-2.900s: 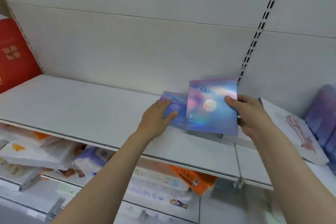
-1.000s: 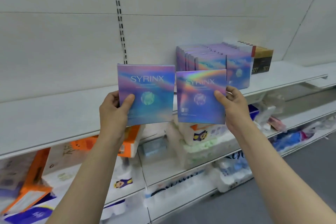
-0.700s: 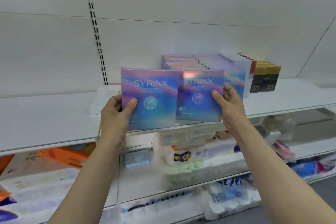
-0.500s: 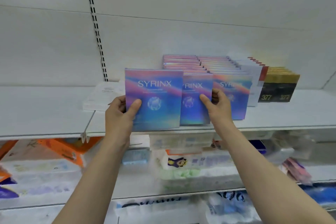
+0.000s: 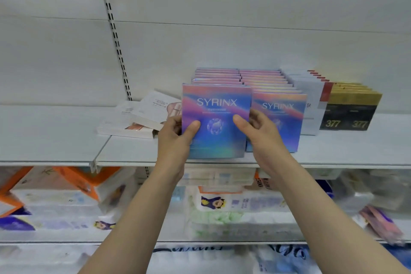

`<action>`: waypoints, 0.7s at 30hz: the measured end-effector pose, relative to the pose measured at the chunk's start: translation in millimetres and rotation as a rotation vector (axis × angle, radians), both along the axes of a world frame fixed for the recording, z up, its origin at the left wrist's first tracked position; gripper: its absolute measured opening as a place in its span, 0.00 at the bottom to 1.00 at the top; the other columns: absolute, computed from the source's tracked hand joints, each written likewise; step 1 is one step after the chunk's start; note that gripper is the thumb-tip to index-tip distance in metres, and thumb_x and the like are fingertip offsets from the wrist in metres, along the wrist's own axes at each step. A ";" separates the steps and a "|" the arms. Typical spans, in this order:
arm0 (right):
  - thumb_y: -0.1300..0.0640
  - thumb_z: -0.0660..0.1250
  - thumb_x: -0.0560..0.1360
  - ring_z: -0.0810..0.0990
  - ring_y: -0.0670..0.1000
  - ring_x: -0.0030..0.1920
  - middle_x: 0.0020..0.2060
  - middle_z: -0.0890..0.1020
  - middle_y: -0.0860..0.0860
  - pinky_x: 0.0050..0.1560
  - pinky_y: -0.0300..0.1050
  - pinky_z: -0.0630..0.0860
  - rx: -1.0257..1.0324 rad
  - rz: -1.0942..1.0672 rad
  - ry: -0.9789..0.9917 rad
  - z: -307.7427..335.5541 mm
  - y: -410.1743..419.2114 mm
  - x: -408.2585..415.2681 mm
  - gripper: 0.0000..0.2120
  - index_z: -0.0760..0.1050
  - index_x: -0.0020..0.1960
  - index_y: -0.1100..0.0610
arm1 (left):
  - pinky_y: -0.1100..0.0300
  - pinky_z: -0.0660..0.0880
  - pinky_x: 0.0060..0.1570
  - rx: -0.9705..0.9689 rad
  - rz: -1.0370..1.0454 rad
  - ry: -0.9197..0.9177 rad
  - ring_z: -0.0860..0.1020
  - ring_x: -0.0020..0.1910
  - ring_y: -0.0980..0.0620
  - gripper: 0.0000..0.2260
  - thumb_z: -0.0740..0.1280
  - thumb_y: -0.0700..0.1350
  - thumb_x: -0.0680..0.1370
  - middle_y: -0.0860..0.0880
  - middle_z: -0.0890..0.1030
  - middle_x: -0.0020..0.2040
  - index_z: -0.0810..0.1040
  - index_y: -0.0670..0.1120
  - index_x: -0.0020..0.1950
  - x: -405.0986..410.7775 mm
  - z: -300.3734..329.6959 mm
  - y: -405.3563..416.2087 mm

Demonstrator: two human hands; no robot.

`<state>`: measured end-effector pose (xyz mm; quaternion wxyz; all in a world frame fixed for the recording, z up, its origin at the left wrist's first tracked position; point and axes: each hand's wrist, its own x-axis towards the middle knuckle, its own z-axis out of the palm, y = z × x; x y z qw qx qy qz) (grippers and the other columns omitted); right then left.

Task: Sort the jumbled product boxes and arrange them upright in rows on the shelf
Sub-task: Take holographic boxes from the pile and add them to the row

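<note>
A holographic blue-pink SYRINX box stands upright at the front of the left SYRINX row on the white shelf. My left hand grips its left edge, thumb on the front face. My right hand grips its right edge, thumb on the face and fingers behind. Whether a second box sits right behind it is hidden. A second SYRINX row stands just to the right, partly covered by my right hand.
Right of the SYRINX rows stand a row of white boxes with red stripes and black-and-gold 377 boxes. Some white boxes lie flat and jumbled at the left. The lower shelves hold tissue packs.
I lifted two SYRINX boxes off the shelf and carried them, one in each hand, to the rows. The right-hand box slid behind the left one, and both hands now hold them at the left row's front.
</note>
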<state>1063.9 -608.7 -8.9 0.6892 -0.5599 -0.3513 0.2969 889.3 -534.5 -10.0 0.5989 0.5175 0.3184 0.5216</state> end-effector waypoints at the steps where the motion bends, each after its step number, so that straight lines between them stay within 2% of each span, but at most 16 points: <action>1: 0.58 0.73 0.74 0.83 0.51 0.57 0.57 0.84 0.53 0.57 0.47 0.79 0.025 0.021 0.057 1.1 -3.4 2.2 0.17 0.76 0.62 0.58 | 0.54 0.80 0.52 0.034 -0.023 0.014 0.83 0.51 0.48 0.09 0.71 0.39 0.75 0.46 0.84 0.50 0.78 0.41 0.55 9.6 1.0 -2.0; 3: 0.63 0.71 0.75 0.84 0.55 0.55 0.54 0.85 0.55 0.56 0.52 0.80 0.075 -0.048 0.105 8.3 -14.4 15.8 0.11 0.77 0.57 0.58 | 0.58 0.78 0.53 0.196 -0.033 0.118 0.81 0.49 0.55 0.10 0.73 0.42 0.74 0.52 0.84 0.49 0.79 0.45 0.54 25.9 3.8 -4.3; 5: 0.63 0.71 0.75 0.84 0.54 0.54 0.52 0.85 0.53 0.54 0.52 0.81 0.090 -0.125 0.107 13.8 -28.6 39.1 0.09 0.77 0.55 0.56 | 0.65 0.71 0.55 0.572 0.090 0.403 0.76 0.51 0.60 0.16 0.76 0.49 0.71 0.58 0.81 0.52 0.78 0.49 0.57 34.6 5.2 3.5; 7: 0.62 0.71 0.76 0.84 0.54 0.53 0.53 0.84 0.54 0.53 0.53 0.81 0.093 -0.185 0.110 16.0 -41.9 64.0 0.11 0.76 0.57 0.58 | 0.60 0.65 0.62 0.936 0.255 0.732 0.71 0.59 0.52 0.26 0.77 0.55 0.68 0.52 0.77 0.60 0.76 0.49 0.64 38.0 7.1 15.9; 8: 0.62 0.71 0.76 0.85 0.54 0.52 0.54 0.84 0.54 0.53 0.53 0.81 0.091 -0.215 0.107 15.4 -47.5 75.4 0.13 0.75 0.59 0.59 | 0.56 0.63 0.65 1.020 0.292 0.841 0.70 0.63 0.46 0.30 0.77 0.56 0.66 0.48 0.75 0.63 0.75 0.50 0.66 39.1 7.7 20.4; 10: 0.61 0.71 0.76 0.85 0.54 0.51 0.54 0.84 0.55 0.51 0.53 0.82 0.079 -0.257 0.086 11.8 -56.0 95.4 0.15 0.75 0.61 0.61 | 0.46 0.59 0.71 1.092 0.292 0.979 0.65 0.70 0.40 0.35 0.78 0.57 0.64 0.44 0.70 0.70 0.73 0.53 0.69 42.5 5.6 24.7; 12: 0.60 0.71 0.76 0.85 0.54 0.52 0.54 0.84 0.55 0.48 0.51 0.83 0.060 -0.290 0.069 6.7 -60.1 109.2 0.15 0.75 0.61 0.61 | 0.40 0.54 0.74 1.128 0.263 1.067 0.58 0.75 0.38 0.39 0.78 0.58 0.64 0.43 0.64 0.75 0.69 0.56 0.73 46.1 0.4 26.3; 15: 0.58 0.71 0.76 0.85 0.53 0.51 0.54 0.84 0.53 0.41 0.44 0.81 0.005 -0.339 0.024 -6.3 -58.5 120.1 0.14 0.74 0.60 0.60 | 0.37 0.56 0.72 1.146 0.261 1.086 0.55 0.77 0.37 0.44 0.80 0.57 0.62 0.43 0.62 0.77 0.66 0.56 0.75 48.2 -5.3 29.1; 18: 0.54 0.74 0.74 0.83 0.46 0.50 0.54 0.81 0.48 0.36 0.36 0.79 -0.081 -0.366 -0.094 -20.4 -50.8 117.7 0.19 0.71 0.61 0.54 | 0.36 0.61 0.70 1.176 0.273 1.064 0.56 0.76 0.36 0.44 0.80 0.56 0.61 0.42 0.64 0.76 0.67 0.55 0.75 50.5 -6.5 31.5; 20: 0.51 0.76 0.72 0.81 0.43 0.52 0.55 0.78 0.45 0.35 0.32 0.78 -0.108 -0.410 -0.208 -25.5 -45.4 113.2 0.23 0.68 0.61 0.49 | 0.36 0.61 0.70 1.197 0.280 1.057 0.57 0.76 0.36 0.44 0.80 0.56 0.61 0.42 0.65 0.75 0.67 0.55 0.75 52.5 -6.2 33.7; 21: 0.50 0.76 0.71 0.80 0.43 0.54 0.57 0.76 0.45 0.38 0.33 0.78 -0.109 -0.435 -0.258 -26.6 -42.4 111.4 0.25 0.67 0.62 0.47 | 0.36 0.61 0.70 1.207 0.287 1.052 0.57 0.75 0.36 0.44 0.80 0.56 0.61 0.42 0.65 0.75 0.67 0.54 0.75 53.1 -6.1 34.8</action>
